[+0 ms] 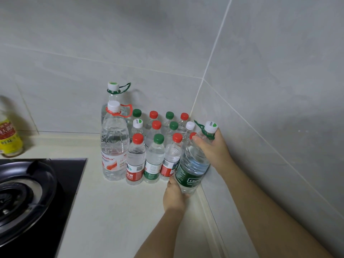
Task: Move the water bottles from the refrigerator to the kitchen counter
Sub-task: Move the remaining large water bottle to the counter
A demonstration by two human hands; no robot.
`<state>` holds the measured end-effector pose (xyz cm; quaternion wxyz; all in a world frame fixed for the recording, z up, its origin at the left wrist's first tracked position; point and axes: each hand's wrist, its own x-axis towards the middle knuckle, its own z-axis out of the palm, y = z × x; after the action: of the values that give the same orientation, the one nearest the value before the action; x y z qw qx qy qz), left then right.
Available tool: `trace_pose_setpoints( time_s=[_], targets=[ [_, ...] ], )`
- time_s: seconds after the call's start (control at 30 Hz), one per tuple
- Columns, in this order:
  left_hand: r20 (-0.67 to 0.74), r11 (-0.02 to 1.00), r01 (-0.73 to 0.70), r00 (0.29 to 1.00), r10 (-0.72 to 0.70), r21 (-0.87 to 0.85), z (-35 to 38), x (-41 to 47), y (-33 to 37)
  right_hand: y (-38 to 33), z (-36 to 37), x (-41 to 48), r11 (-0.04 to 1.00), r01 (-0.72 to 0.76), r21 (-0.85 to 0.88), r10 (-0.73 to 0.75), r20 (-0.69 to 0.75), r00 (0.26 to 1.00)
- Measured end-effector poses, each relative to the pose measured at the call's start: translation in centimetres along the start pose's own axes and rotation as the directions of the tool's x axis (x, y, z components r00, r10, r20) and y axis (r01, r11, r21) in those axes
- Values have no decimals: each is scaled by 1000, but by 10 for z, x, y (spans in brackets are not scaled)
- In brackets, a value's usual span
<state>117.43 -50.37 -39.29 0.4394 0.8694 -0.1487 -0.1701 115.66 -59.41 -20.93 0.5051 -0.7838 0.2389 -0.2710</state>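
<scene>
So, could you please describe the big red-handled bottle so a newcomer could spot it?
On the cream kitchen counter, clear plastic water bottles cluster in the tiled corner. The large clear bottle stands front-left, nearest the black stove. Only it has a red handle and orange label.

Bottles cluster in counter corner, right of stove

left hand bare, right hand bare, left forearm bare to frame edge, right forearm likewise
</scene>
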Motion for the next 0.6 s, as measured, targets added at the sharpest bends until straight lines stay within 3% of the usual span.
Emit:
trace_pose_setpoints(
  time_s=[0.2,0.33,0.4,0.47,0.53,0.6],
  targets=[
    [48,996,-22,999,18,82,-7,-1,-3,6,6,-12,999,1,-48,-6,-102,995],
    [134,965,-58,991,24,256,-45,-13,-20,23,16,-46,984,-14,-177,-29,-238,971],
    [115,927,-79,993,39,366,-75,-19,-40,37,22,-66,985,-56,-164,8,-277,961],
    [99,895,-77,994,37,439,-101,-22,-62,51,33,-87,991,-96,-88,61,-335,940],
    [77,920,-50,997,22,389,-121,-21,-79,63,50,-108,980,-196,-24,175,-352,919],
    [9,966,-5,1000,2,259,-134,-16,-89,77,74,-120,940,-342,18,337,-227,914]
  ],
)
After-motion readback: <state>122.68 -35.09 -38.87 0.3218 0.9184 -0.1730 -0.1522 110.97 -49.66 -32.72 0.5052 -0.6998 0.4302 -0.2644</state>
